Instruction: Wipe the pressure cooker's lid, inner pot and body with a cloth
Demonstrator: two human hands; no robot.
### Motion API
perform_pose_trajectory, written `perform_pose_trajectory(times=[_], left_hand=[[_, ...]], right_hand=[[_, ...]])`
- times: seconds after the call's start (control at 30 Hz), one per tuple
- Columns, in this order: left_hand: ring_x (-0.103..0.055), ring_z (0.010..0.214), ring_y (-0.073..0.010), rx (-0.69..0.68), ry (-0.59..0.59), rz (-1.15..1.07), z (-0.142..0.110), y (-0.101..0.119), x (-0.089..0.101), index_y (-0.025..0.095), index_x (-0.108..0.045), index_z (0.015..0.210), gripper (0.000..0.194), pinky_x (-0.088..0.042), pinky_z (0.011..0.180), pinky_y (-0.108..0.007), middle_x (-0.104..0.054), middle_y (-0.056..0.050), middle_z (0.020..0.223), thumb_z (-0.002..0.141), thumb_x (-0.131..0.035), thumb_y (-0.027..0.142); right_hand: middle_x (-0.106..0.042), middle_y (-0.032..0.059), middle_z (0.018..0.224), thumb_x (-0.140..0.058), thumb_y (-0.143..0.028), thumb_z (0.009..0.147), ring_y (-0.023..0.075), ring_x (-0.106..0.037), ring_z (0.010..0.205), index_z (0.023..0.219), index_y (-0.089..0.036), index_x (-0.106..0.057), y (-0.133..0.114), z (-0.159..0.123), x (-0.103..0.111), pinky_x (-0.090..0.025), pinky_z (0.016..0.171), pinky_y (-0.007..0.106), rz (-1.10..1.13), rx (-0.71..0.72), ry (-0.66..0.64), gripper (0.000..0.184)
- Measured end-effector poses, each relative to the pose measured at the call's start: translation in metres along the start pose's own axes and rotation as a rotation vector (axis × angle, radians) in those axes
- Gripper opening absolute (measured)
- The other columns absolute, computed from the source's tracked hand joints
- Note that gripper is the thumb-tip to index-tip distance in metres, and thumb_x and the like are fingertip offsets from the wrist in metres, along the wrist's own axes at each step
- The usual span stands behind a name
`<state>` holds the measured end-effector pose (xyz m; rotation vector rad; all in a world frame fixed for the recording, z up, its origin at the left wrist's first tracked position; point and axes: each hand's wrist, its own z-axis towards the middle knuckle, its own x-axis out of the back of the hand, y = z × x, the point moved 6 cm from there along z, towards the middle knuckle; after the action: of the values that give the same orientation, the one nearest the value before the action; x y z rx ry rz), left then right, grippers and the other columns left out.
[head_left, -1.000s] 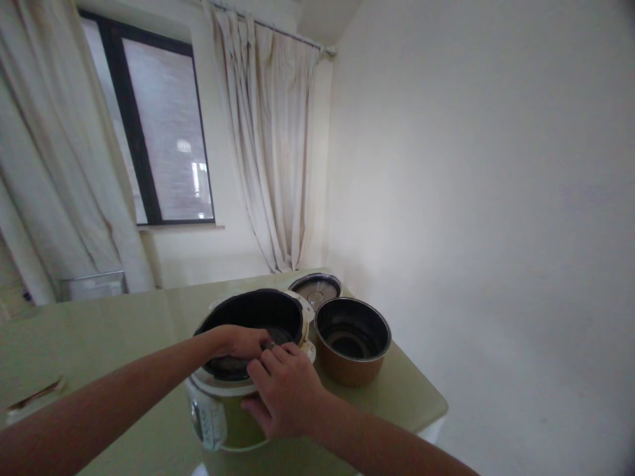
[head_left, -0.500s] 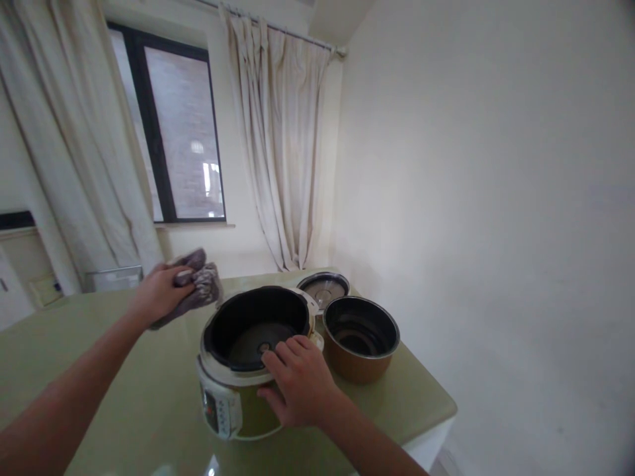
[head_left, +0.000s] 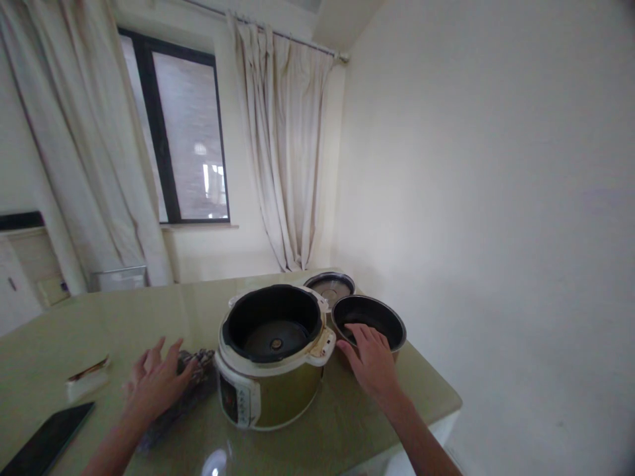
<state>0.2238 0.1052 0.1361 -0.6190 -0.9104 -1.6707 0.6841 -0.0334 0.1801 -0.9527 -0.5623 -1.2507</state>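
A white and olive-green electric cooker (head_left: 282,390) stands on the table with its lid off, showing a black interior. To its left lies a crumpled grey-purple cloth (head_left: 198,380). My left hand (head_left: 159,380) is over this cloth with its fingers spread, holding nothing. Right of the cooker is a brown inner pot (head_left: 394,317) with a dark inside. My right hand (head_left: 370,360) is at its near left rim, fingers over the opening and thumb apart from them. The hand hides part of the pot; I see no firm grip.
A round metal lid (head_left: 331,285) lies behind the pot. On the table (head_left: 198,311), a dark flat device (head_left: 47,439) and a small pale packet (head_left: 88,380) lie at the left. A wall (head_left: 486,231) rises close on the right; curtains (head_left: 290,145) hang behind.
My left hand has lowered and let go of the cloth, which now lies left of the cooker. My right hand has moved right, from the cooker's rim to the brown pot.
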Motion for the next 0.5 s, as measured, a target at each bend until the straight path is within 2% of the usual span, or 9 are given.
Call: perform_pose_trajectory(times=[0.03, 0.1, 0.2, 0.27, 0.37, 0.43, 0.5], left_hand=[[-0.054, 0.141, -0.0446, -0.043, 0.063, -0.060, 0.002, 0.022, 0.017, 0.012, -0.066, 0.128, 0.057, -0.044, 0.110, -0.070, -0.064, -0.028, 0.141, 0.095, -0.041, 0.051], [-0.053, 0.143, -0.0381, -0.167, 0.172, -0.242, 0.001, 0.072, 0.051, 0.013, -0.060, 0.138, 0.054, -0.042, 0.118, -0.061, -0.058, -0.024, 0.150, 0.101, -0.039, 0.047], [-0.064, 0.124, -0.0263, -0.363, 0.237, -0.490, -0.015, 0.138, 0.084, 0.024, -0.062, 0.131, 0.034, -0.051, 0.108, -0.045, -0.070, -0.011, 0.131, 0.106, -0.042, 0.033], [-0.067, 0.108, -0.0238, -0.530, 0.245, -0.488, -0.034, 0.170, 0.087, 0.026, -0.067, 0.114, 0.023, -0.052, 0.098, -0.040, -0.074, -0.006, 0.112, 0.105, -0.046, 0.027], [-0.065, 0.091, -0.0243, -0.615, 0.302, -0.412, -0.056, 0.186, 0.076, 0.025, -0.064, 0.090, 0.021, -0.050, 0.092, -0.042, -0.071, -0.004, 0.088, 0.103, -0.048, 0.021], [-0.063, 0.088, -0.0253, -0.596, 0.340, -0.397, -0.062, 0.186, 0.068, 0.025, -0.061, 0.087, 0.022, -0.049, 0.089, -0.044, -0.068, -0.005, 0.083, 0.102, -0.046, 0.018], [-0.062, 0.087, -0.0259, -0.585, 0.362, -0.412, -0.063, 0.185, 0.065, 0.025, -0.060, 0.086, 0.021, -0.049, 0.085, -0.044, -0.067, -0.005, 0.081, 0.100, -0.046, 0.017]], right_hand=[[-0.072, 0.0151, 0.128, -0.054, -0.047, 0.107, 0.0333, -0.063, 0.123, 0.133, -0.019, -0.065, 0.006, -0.002, -0.003, -0.043, 0.106, 0.048, -0.066, 0.009, -0.036, 0.039], [-0.074, 0.0146, 0.123, -0.063, -0.037, 0.102, 0.0336, -0.066, 0.118, 0.129, -0.019, -0.066, 0.017, -0.007, -0.010, -0.043, 0.102, 0.045, -0.208, -0.007, -0.141, 0.033], [-0.076, 0.0143, 0.116, -0.061, -0.014, 0.094, 0.0330, -0.069, 0.115, 0.123, -0.018, -0.068, 0.030, -0.018, -0.021, -0.042, 0.097, 0.042, -0.343, -0.042, -0.288, 0.030], [-0.076, 0.0147, 0.115, -0.054, -0.006, 0.090, 0.0323, -0.069, 0.115, 0.118, -0.018, -0.070, 0.036, -0.024, -0.022, -0.043, 0.096, 0.041, -0.342, -0.057, -0.316, 0.033], [-0.078, 0.0149, 0.117, -0.055, -0.008, 0.086, 0.0331, -0.070, 0.115, 0.110, -0.020, -0.072, 0.049, -0.033, -0.008, -0.045, 0.097, 0.042, -0.241, -0.092, -0.276, 0.032], [-0.079, 0.0147, 0.116, -0.058, -0.017, 0.085, 0.0341, -0.072, 0.111, 0.111, -0.020, -0.072, 0.063, -0.036, 0.014, -0.048, 0.096, 0.044, -0.129, -0.161, -0.190, 0.030], [-0.080, 0.0121, 0.106, -0.061, -0.034, 0.087, 0.0340, -0.074, 0.101, 0.109, -0.021, -0.072, 0.080, -0.036, 0.046, -0.053, 0.089, 0.044, 0.011, -0.251, -0.107, 0.028]])
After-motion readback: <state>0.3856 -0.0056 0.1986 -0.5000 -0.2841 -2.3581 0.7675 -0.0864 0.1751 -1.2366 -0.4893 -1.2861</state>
